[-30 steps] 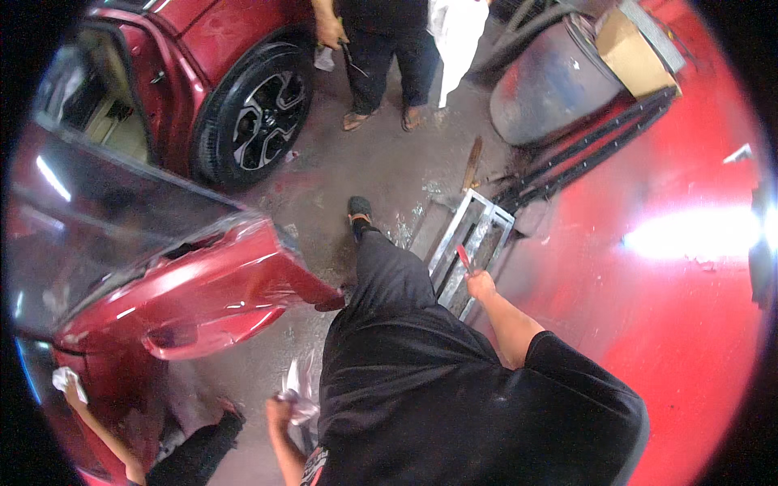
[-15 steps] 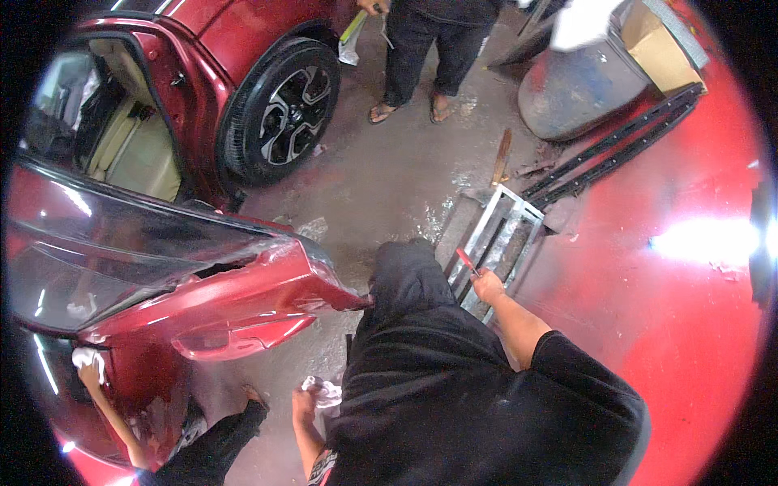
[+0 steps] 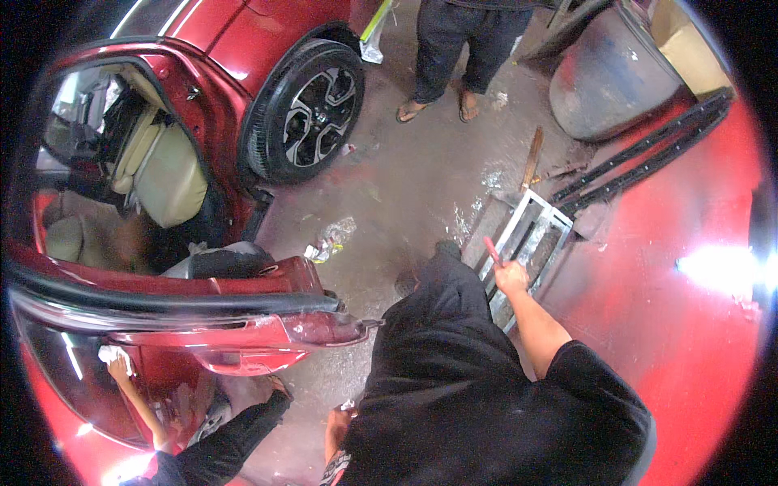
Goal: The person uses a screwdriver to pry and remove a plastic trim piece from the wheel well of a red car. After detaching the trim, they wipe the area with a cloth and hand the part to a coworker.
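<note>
My right hand [image 3: 512, 278] is closed round a slim red tool [image 3: 491, 249]; its red end sticks out past the thumb, and I cannot make out its kind. It is held over a silvery metal frame [image 3: 510, 223] by the red panel on the right. Low beside my left hip, my left hand [image 3: 337, 423] is closed on a crumpled white cloth [image 3: 348, 404], mostly hidden by my clothes. Left of me a red car door [image 3: 275, 330] stands open. Another person's hand [image 3: 119, 369] presses a white cloth [image 3: 112, 353] against the door's outer side.
A red car with a black wheel [image 3: 312, 113] stands at the upper left, its pale seat [image 3: 170, 178] visible inside. A second person [image 3: 454, 57] stands ahead in sandals. Crumpled plastic [image 3: 332, 239] lies on the wet floor. Long black strips [image 3: 648, 146] lean at the right near a grey panel [image 3: 612, 77].
The door has swung, showing more of the car's interior. My view has shifted, moving the wheel and metal frame rightward. My left hand with its cloth is lower and more hidden by my body.
</note>
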The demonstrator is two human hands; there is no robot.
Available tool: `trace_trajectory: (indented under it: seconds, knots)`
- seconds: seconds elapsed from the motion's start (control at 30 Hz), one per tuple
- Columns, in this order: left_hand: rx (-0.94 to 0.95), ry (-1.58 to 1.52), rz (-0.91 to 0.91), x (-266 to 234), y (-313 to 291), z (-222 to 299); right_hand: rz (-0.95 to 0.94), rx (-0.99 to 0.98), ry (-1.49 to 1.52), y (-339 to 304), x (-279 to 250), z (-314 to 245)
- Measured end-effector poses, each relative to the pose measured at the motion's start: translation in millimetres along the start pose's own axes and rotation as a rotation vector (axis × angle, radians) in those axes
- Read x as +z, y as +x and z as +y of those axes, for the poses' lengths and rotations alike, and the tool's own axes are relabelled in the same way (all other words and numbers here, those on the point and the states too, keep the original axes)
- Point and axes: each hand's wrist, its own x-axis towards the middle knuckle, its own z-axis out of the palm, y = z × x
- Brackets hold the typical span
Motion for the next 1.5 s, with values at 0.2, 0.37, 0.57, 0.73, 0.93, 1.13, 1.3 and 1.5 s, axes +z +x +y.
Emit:
trace_trajectory:
  seconds: [0.2,0.37,0.57,0.73,0.93,1.13,1.3,1.5]
  knots:
    - [-0.178,0.009,0.112,-26.7,-73.8,169.4,-0.054,-0.640,-0.520,59.5,99.6,117.3]
    - [-0.116,0.095,-0.003,-44.3,-46.6,144.3,-0.068,-0.033,0.374,56.1,120.3,101.0]
    - [-0.143,0.127,-0.131,-157.5,-12.0,162.9,-0.093,0.738,1.450,6.4,132.4,69.8]
    - [-0.155,0.135,-0.166,-175.6,-36.3,163.2,-0.040,0.798,1.686,-11.0,188.5,59.9]
    - [-0.015,0.520,-0.147,-171.8,-20.5,194.1,0.038,1.036,1.813,14.1,208.5,69.1]
    - [-0.061,0.616,-0.144,-153.8,-36.9,226.8,0.136,1.098,1.872,93.4,211.4,95.2]
    - [-0.130,0.616,-0.136,-125.9,-55.7,244.1,0.101,1.074,1.835,160.4,194.7,106.8]
    - [-0.202,0.601,-0.136,-101.9,-72.1,264.9,0.150,1.120,1.812,223.4,209.3,124.7]
